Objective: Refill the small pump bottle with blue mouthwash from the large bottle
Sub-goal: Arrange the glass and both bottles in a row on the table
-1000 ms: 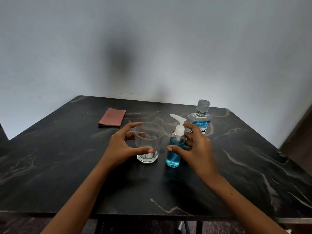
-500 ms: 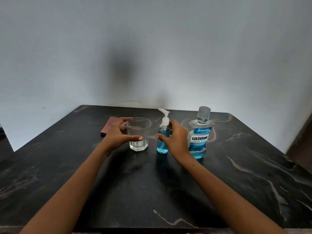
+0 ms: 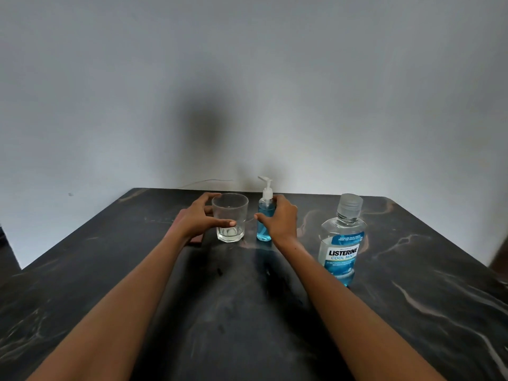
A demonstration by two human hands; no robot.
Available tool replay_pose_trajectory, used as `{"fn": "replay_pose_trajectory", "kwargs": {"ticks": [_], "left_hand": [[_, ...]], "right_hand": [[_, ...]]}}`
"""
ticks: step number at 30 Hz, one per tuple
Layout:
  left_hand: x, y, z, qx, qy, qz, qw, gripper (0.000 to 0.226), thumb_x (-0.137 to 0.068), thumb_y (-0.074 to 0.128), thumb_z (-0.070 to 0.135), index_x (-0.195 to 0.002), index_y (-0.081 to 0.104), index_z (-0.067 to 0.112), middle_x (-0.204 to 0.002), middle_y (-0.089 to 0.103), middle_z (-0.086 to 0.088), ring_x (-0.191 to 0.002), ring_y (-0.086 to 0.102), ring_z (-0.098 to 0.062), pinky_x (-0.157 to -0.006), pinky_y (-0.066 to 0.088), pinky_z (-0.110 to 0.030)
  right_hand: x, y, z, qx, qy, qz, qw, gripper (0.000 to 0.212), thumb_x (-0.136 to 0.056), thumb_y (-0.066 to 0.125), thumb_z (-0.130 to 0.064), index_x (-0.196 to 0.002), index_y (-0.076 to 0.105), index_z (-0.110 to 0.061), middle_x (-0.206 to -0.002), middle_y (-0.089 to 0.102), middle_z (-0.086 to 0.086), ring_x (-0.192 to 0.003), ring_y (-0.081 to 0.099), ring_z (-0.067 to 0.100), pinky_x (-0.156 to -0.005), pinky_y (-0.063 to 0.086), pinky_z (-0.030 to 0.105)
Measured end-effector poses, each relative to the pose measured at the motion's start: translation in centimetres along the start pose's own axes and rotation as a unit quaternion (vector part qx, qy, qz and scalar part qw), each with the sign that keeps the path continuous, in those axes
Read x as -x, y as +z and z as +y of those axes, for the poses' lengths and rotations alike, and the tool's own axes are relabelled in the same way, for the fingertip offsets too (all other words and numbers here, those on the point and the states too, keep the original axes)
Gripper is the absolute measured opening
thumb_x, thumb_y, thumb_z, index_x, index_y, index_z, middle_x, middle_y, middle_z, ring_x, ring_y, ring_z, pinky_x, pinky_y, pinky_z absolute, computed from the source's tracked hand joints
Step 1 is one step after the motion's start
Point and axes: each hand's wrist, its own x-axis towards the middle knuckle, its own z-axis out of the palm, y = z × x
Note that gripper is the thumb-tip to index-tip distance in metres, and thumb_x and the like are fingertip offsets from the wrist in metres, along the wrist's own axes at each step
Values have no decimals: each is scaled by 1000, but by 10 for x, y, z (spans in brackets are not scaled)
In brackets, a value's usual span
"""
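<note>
The small pump bottle, clear with blue liquid and a white pump, stands upright near the table's far edge. My right hand wraps it from the right, thumb across the front. Just left of it stands an empty clear glass, with my left hand curled round it, thumb in front and fingers behind. The large mouthwash bottle stands capped and upright, closer to me on the right, apart from both hands; blue liquid shows in its lower part.
Everything rests on a dark marble-patterned table against a pale wall. A reddish cloth peeks out under my left wrist. The table's right edge falls away near a dark brown surface.
Both hands closed round the glass and the pump bottle and slid them away from me toward the far edge. The large bottle stayed put and now stands nearer than they do.
</note>
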Motion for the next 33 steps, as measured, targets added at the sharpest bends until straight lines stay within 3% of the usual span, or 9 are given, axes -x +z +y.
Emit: {"fn": "replay_pose_trajectory", "kwargs": {"ticks": [8,14,18,22,26,29,31,33], "left_hand": [[-6,1,11,27,10,-28,999,115,-30,91,43,-131,42,23,-119,65,-14,-100,66,-23,-95,51,-46],[10,6,15,-50,-3,12,999,125,-41,91,46,-145,26,21,-138,52,-11,-122,53,-28,-102,45,-49],[42,17,21,11,-14,127,992,99,-58,89,24,-140,32,13,-138,48,-18,-122,50,-30,-99,46,-44],[79,34,30,94,1,197,976,66,-71,81,14,-127,46,4,-125,57,-17,-100,56,-20,-81,46,-26],[107,46,37,127,29,161,978,46,-78,75,17,-118,53,8,-111,62,-8,-93,58,-13,-74,46,-18],[120,54,34,135,52,137,980,42,-80,73,14,-117,55,7,-110,64,-8,-97,61,-15,-80,49,-22],[125,57,30,146,59,128,979,42,-80,72,12,-118,55,6,-110,65,-9,-95,62,-12,-79,48,-19],[126,58,26,159,59,126,977,40,-81,71,10,-118,55,7,-109,65,-9,-91,62,-7,-73,48,-14]], "right_hand": [[-11,10,8,7,11,10,1000,47,-74,79,-17,-113,56,-5,-117,65,12,-106,63,27,-93,49,35],[-7,12,4,0,31,23,999,48,-75,79,-21,-114,56,-6,-118,65,13,-107,62,28,-92,49,36],[2,6,-5,-4,47,39,998,57,-70,82,-24,-114,54,-3,-118,65,15,-109,62,30,-91,49,36],[26,-5,-19,-12,45,17,999,60,-71,82,-21,-120,52,-4,-120,64,14,-111,60,29,-93,50,36],[71,-32,-35,-58,47,-54,996,64,-73,80,-20,-129,50,-6,-124,62,12,-111,60,22,-95,52,34],[114,-67,-37,-87,21,-110,990,49,-74,79,-20,-118,60,-12,-111,69,4,-91,66,7,-84,56,25],[139,-92,-31,-65,1,-105,992,35,-73,80,-19,-104,67,-14,-96,73,-1,-80,69,4,-79,59,26],[157,-115,-20,-79,-1,-43,996,26,-72,81,-15,-96,69,-14,-85,73,-4,-75,70,3,-75,59,24]]}}
